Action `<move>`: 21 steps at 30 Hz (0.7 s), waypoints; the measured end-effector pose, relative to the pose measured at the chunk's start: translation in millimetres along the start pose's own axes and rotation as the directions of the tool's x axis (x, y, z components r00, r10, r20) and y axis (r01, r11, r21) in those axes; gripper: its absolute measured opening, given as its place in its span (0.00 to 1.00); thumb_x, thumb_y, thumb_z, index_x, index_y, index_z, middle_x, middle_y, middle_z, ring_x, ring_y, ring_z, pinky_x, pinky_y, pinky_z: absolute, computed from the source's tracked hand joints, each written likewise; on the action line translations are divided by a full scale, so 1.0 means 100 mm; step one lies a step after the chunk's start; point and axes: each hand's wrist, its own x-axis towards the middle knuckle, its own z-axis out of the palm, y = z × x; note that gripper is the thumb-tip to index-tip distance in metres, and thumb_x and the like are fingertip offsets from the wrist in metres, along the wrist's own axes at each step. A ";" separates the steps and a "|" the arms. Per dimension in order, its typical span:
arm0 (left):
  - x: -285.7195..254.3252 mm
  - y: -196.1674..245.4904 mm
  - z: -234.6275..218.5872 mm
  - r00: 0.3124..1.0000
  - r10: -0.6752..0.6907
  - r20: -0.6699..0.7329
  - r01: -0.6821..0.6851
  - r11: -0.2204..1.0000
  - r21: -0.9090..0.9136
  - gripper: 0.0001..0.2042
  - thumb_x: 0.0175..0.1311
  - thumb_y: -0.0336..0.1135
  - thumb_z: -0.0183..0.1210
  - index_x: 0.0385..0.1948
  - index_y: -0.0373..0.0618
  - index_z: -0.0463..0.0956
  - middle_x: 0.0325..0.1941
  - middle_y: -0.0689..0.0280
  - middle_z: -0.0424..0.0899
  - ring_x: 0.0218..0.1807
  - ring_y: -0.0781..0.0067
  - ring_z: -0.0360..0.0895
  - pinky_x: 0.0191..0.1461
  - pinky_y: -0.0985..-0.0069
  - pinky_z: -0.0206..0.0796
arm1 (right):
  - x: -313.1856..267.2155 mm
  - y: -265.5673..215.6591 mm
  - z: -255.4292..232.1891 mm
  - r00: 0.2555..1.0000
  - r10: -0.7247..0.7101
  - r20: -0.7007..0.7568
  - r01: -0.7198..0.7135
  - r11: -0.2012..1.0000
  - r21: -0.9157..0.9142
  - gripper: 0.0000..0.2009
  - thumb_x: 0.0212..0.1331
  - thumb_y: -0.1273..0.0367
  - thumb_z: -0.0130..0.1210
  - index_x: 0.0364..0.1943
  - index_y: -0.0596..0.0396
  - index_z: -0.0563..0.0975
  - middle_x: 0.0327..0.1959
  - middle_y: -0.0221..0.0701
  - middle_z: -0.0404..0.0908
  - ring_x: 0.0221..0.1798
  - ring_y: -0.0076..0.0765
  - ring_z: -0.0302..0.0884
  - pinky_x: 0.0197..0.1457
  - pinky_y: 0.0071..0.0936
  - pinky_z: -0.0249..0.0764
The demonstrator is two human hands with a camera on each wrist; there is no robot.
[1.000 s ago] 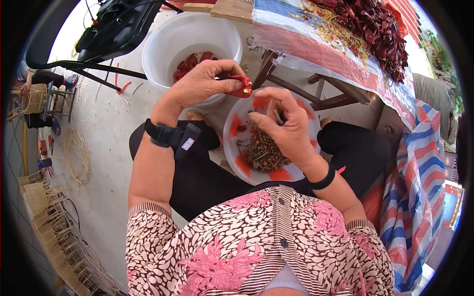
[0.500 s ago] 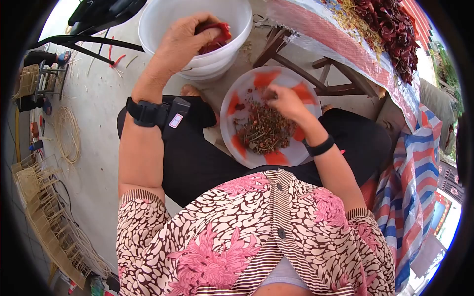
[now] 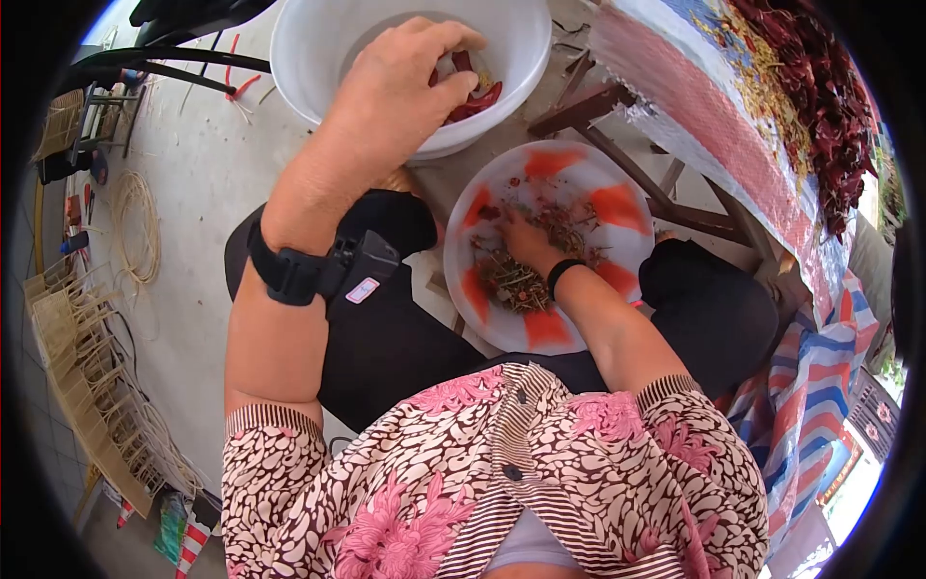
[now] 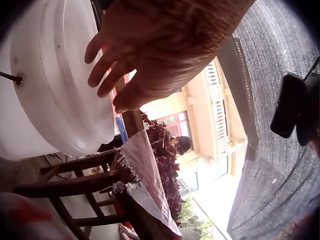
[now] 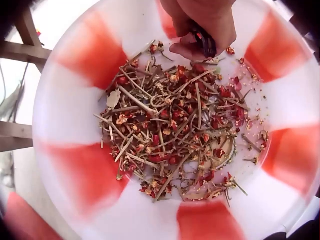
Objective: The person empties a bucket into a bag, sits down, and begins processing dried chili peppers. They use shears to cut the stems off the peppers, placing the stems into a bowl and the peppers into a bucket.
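Observation:
My left hand (image 3: 400,96) is over the white bucket (image 3: 313,68), thumb and fingers apart. In the left wrist view its fingers hang loosely beside the bucket's wall (image 4: 75,85) and hold nothing. Red dried chilies (image 3: 475,104) show in the bucket past the thumb. Down at the white and red basin (image 3: 618,207), my right hand (image 3: 529,243) is low over cut chili stems (image 5: 165,115). The right wrist view shows that hand curled round a small dark tool (image 5: 204,41); its kind I cannot tell.
At the upper right, a striped sheet (image 3: 666,87) covers a table with a heap of dark red chilies (image 3: 834,116). Wooden legs (image 3: 579,111) stand behind the basin. A black chair (image 3: 183,53) is left of the bucket; a cane coil (image 3: 133,227) lies on the floor.
My left hand has carried a red chili from near the right hand to over the bucket and let it go. The right hand has gone down into the basin. The head view has shifted.

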 end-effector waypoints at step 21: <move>0.07 0.20 0.10 0.990 -0.030 0.141 0.056 0.981 -0.184 0.11 0.61 0.29 0.58 0.44 0.37 0.78 0.33 0.65 0.81 0.33 0.78 0.76 0.41 0.80 0.69 | -0.71 -0.44 -0.63 0.871 0.015 -0.492 0.370 0.637 0.676 0.21 0.67 0.75 0.41 0.64 0.59 0.63 0.66 0.35 0.60 0.32 0.26 0.75 0.36 0.23 0.74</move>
